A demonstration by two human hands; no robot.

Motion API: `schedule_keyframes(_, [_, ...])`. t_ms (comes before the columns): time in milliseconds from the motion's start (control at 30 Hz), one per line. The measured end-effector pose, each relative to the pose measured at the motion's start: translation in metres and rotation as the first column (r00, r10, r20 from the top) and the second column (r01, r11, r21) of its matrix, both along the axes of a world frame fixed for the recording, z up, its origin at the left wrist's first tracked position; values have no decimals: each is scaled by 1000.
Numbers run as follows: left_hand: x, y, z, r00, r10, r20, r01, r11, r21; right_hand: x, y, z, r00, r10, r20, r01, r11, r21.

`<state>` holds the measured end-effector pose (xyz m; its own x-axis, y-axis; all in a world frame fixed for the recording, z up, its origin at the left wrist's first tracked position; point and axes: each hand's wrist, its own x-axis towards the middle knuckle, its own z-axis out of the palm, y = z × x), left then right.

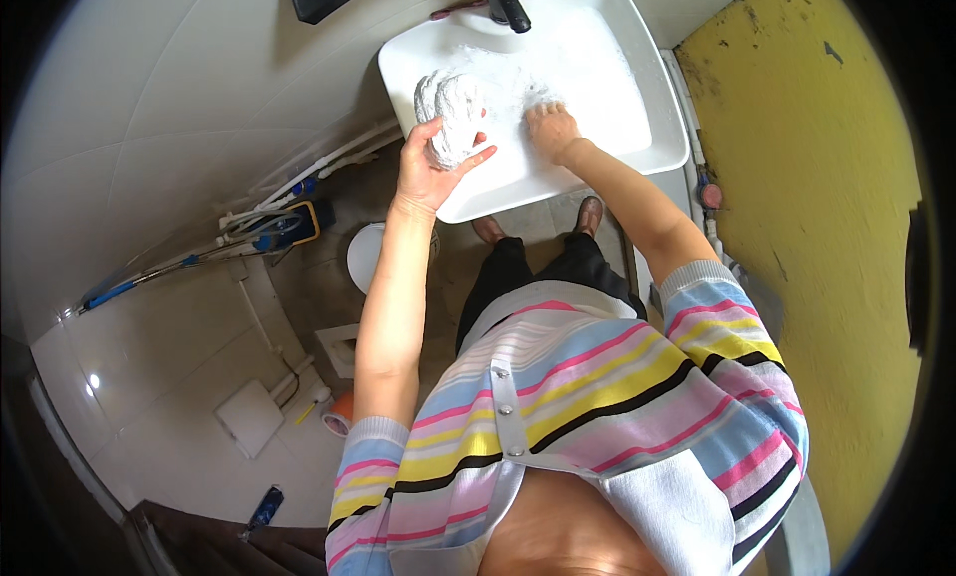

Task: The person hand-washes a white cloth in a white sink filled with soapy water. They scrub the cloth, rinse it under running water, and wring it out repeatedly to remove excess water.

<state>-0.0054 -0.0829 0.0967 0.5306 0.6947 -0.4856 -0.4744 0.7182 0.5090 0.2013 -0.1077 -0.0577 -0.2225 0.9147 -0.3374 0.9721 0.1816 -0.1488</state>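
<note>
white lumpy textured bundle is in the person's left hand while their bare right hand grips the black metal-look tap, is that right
Not quite: the bare right hand isn't on the black tap; the head view shows it down inside the white rectangular basin. The white lumpy bundle is in the left hand, as you say.

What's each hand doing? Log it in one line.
left hand: holds white bundle over sink | right hand: down in sink | black tap: at sink's far side
</note>
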Motion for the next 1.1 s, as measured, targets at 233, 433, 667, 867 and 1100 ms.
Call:
schedule_keyframes(233, [-5, -1, 7, 997, -19, -72, 26, 996, 90, -3, 18, 0, 1000, 7, 24, -4, 991, -131])
schedule_keyframes(433, [-5, 3, 22, 977, -27, -213, 81, 965, 250, 2, 26, 8, 993, -94, -76, 89, 994, -63])
schedule_keyframes(667, [-5, 14, 18, 954, 33, -298, 87, 921, 380, 9, 29, 88, 934, -86, -347, 210, 917, 340])
schedule_keyframes(867, [17, 14, 20, 949, 83, -305, 46, 918, 393, -1, -12, 95, 911, -183, -369, 353, 809, 470])
schedule_keyframes(1100, [25, 15, 23, 945, 65, -320, 61, 927, 370, -21, -24, 186, 418, -34, -908, 543, 811, 219])
